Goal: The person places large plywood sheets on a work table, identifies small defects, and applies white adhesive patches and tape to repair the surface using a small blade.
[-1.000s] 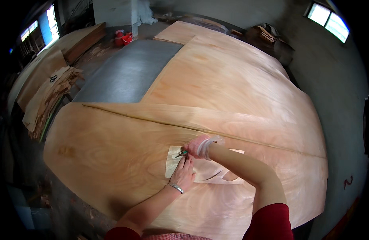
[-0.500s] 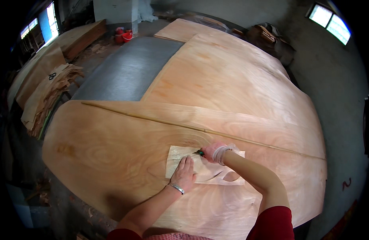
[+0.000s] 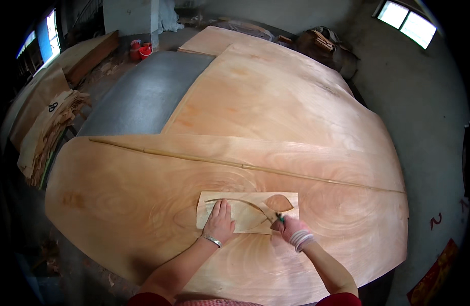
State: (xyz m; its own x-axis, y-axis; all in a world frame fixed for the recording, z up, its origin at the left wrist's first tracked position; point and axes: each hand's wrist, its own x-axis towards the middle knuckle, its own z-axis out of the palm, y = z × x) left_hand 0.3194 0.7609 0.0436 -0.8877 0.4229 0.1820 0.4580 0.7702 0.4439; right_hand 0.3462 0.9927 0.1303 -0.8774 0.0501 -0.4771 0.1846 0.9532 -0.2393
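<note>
A pale rectangular piece of thin wood veneer [image 3: 245, 197] lies on a large wood sheet [image 3: 117, 204]. My bare left hand [image 3: 220, 223], a silver bracelet at its wrist, rests flat on the veneer piece's left part with fingers stretched. Near the lower right edge of the piece, my gloved right hand [image 3: 292, 229] is closed round a small green-handled cutting knife [image 3: 280, 218]; its blade is too small to make out clearly. A curved cut arcs across the piece from beside my left fingertips to the knife. A leaf-shaped opening [image 3: 278, 203] is at its upper right.
A long thin bamboo stick [image 3: 245, 166] lies across the sheet beyond my hands. Farther back are a dark grey panel [image 3: 148, 92] and more wood sheets [image 3: 275, 97]. Scissors [image 3: 53, 107] rest on a veneer stack [image 3: 41, 137] at left; red buckets [image 3: 145, 50] stand behind.
My right hand has swept the knife from the upper middle of the veneer piece to its lower right, and a curved cut now shows. My left hand stays flat on the piece. The view has shifted slightly.
</note>
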